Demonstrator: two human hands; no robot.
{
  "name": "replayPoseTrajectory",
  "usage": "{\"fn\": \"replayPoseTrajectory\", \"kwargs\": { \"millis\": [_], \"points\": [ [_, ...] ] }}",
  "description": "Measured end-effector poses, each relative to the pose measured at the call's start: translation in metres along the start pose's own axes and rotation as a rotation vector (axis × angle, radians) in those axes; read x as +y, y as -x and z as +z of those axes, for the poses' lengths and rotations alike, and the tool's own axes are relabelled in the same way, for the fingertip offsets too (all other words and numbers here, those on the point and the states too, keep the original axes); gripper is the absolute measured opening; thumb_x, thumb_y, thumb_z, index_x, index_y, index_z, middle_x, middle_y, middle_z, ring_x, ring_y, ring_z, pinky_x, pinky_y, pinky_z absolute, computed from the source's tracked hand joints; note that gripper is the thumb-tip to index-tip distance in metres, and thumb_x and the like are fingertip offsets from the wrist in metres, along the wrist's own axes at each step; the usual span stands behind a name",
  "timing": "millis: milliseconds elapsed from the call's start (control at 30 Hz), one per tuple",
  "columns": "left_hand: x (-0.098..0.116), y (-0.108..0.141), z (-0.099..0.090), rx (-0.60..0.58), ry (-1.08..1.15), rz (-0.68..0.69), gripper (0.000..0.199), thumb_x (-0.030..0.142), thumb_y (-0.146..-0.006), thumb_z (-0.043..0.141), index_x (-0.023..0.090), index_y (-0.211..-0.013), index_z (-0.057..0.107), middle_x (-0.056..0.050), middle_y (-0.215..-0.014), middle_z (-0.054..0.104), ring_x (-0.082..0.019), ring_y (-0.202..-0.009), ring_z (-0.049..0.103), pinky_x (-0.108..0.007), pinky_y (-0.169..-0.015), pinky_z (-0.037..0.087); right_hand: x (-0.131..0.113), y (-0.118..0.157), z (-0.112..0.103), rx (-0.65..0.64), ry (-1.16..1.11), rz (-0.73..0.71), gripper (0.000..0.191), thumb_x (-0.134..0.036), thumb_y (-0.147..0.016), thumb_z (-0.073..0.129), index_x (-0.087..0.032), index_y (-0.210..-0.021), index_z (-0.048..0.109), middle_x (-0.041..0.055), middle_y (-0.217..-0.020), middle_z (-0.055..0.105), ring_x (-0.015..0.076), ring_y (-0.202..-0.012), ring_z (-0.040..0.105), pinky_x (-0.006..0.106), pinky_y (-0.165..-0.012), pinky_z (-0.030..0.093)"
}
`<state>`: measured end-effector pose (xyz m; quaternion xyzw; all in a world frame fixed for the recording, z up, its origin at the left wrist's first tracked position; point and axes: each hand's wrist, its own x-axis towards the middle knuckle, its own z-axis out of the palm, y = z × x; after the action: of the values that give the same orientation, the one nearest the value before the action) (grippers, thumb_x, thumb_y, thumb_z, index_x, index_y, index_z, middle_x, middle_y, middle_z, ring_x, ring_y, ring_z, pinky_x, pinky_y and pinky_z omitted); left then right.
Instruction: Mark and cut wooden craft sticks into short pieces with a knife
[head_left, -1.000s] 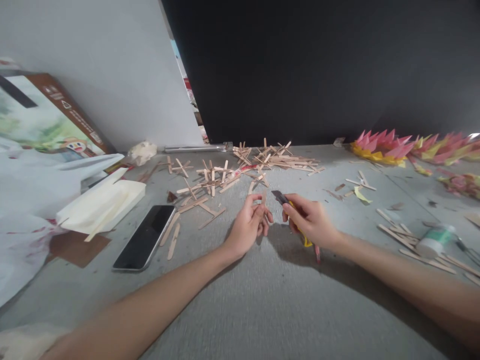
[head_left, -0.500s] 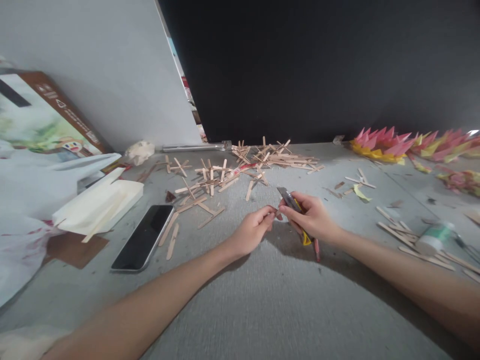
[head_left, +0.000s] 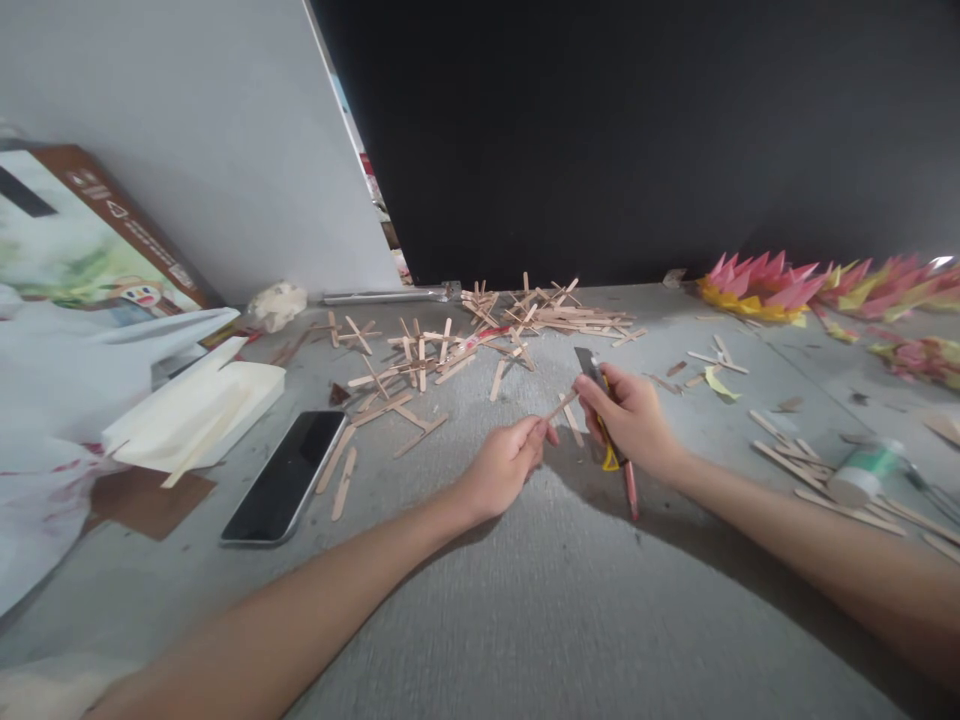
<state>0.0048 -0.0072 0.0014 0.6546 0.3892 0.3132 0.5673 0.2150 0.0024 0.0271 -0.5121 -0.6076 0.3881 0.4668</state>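
Near the middle of the grey surface, my left hand (head_left: 504, 462) pinches one end of a thin wooden stick (head_left: 561, 404). The stick's other end reaches the fingertips of my right hand (head_left: 634, 420). That right hand is closed round a yellow and black utility knife (head_left: 608, 452), its grey metal end (head_left: 587, 362) pointing up and away. A second wooden stick (head_left: 571, 420) lies on the surface between the hands. Just below the right hand lies a red, pen-like object (head_left: 631, 490).
Crossed wooden sticks (head_left: 420, 360) are heaped behind the hands. To the left lie a phone (head_left: 289, 478), a cream tray (head_left: 247, 390) and a white plastic bag (head_left: 67, 400). At right are loose sticks, a green-and-white bottle (head_left: 866, 472) and pink-and-yellow paper pieces (head_left: 761, 288).
My right hand and the knife have moved slightly right, away from the left hand. More of the held stick now shows between them, and the stick lying behind has come into view.
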Motion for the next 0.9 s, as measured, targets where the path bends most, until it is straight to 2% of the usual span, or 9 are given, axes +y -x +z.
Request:
{"fn": "replayPoseTrajectory", "kwargs": {
  "millis": [100,233,333,433,733,900],
  "points": [
    [-0.004,-0.001,0.000,0.054,0.106,-0.018,0.041,0.059,-0.107,0.043,0.020,-0.099,0.056,0.010,-0.058,0.028,-0.009,-0.047,0.027,-0.022,-0.048,0.024,-0.005,0.006,0.000,0.022,0.056,-0.028,0.031,-0.054,-0.107,0.045,-0.025,-0.105,0.054,-0.0082,-0.059,0.051,0.0097,-0.039,0.046,0.022,-0.040,0.033],
    [-0.005,-0.003,-0.001,0.116,0.137,-0.014,0.040,0.059,-0.106,0.046,0.021,-0.102,0.057,0.010,-0.059,0.028,-0.009,-0.047,0.026,-0.021,-0.046,0.025,-0.017,0.015,0.003,-0.204,0.310,-0.011,0.027,-0.045,-0.107,0.045,-0.024,-0.090,0.050,-0.0070,-0.059,0.056,0.0080,-0.036,0.048,0.021,-0.042,0.034],
    [-0.005,-0.003,-0.002,0.130,0.084,0.005,0.040,0.058,-0.106,0.046,0.021,-0.103,0.060,0.010,-0.059,0.030,-0.010,-0.048,0.031,-0.021,-0.046,0.028,-0.023,0.019,0.006,-0.321,0.342,0.043,0.029,-0.040,-0.108,0.040,-0.024,-0.085,0.047,-0.0077,-0.054,0.054,0.0088,-0.034,0.050,0.021,-0.042,0.034],
    [-0.005,-0.003,-0.002,0.117,0.042,0.012,0.042,0.059,-0.106,0.045,0.020,-0.101,0.061,0.009,-0.059,0.030,-0.010,-0.048,0.032,-0.021,-0.047,0.028,-0.023,0.019,0.008,-0.343,0.299,0.077,0.027,-0.040,-0.107,0.040,-0.024,-0.085,0.046,-0.0092,-0.049,0.049,0.0096,-0.032,0.049,0.020,-0.040,0.034],
    [-0.008,-0.001,-0.002,0.107,0.004,0.023,0.041,0.057,-0.108,0.042,0.020,-0.107,0.060,0.009,-0.058,0.032,-0.010,-0.049,0.030,-0.022,-0.048,0.026,-0.019,0.016,0.007,-0.335,0.170,0.166,0.027,-0.043,-0.105,0.044,-0.024,-0.090,0.053,-0.0084,-0.052,0.052,0.0103,-0.029,0.048,0.020,-0.032,0.033],
    [-0.008,0.000,-0.004,0.104,-0.133,0.050,0.038,0.052,-0.111,0.035,0.021,-0.105,0.056,0.009,-0.059,0.035,-0.011,-0.052,0.034,-0.023,-0.054,0.030,-0.017,0.016,0.010,-0.341,0.048,0.246,0.023,-0.045,-0.102,0.052,-0.024,-0.092,0.058,-0.0084,-0.051,0.052,0.0109,-0.028,0.049,0.019,-0.026,0.033]
  ]
}}
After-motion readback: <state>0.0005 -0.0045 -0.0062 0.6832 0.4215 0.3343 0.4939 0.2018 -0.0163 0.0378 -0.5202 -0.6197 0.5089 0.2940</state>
